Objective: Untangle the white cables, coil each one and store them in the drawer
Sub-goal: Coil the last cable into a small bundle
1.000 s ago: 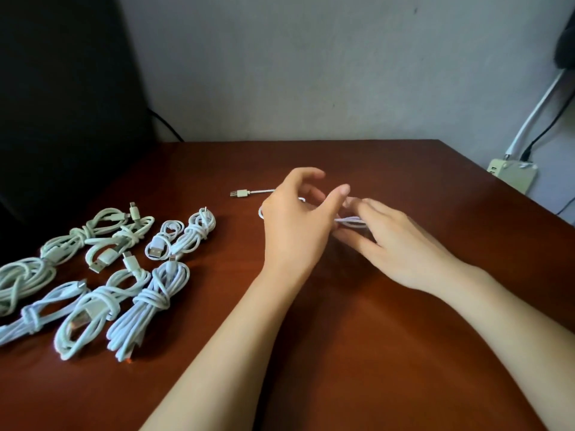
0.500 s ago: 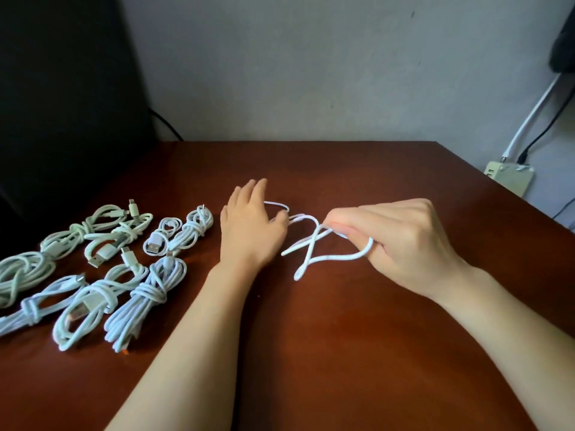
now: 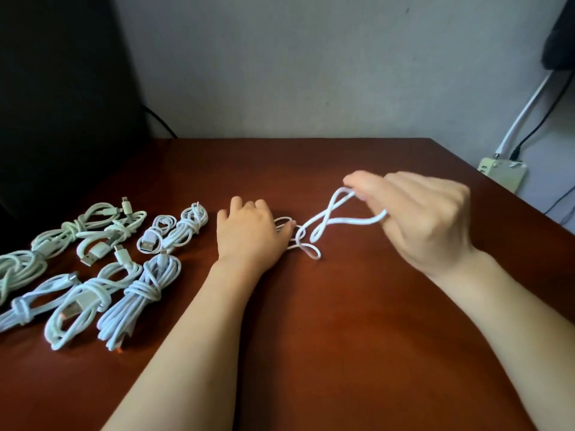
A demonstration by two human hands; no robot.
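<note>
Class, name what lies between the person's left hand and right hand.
Head view: a loose white cable, looped and crossing itself, runs from the left hand to the right hand, which pinches it.

Loop pulled higher
My right hand (image 3: 420, 219) has lifted the white cable (image 3: 326, 219) toward two o'clock, stretching its loop longer

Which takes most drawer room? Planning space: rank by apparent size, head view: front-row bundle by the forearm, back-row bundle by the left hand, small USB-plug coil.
1. front-row bundle, though it lies nearer the camera
2. back-row bundle
3. small USB-plug coil, clearly smallest
</note>
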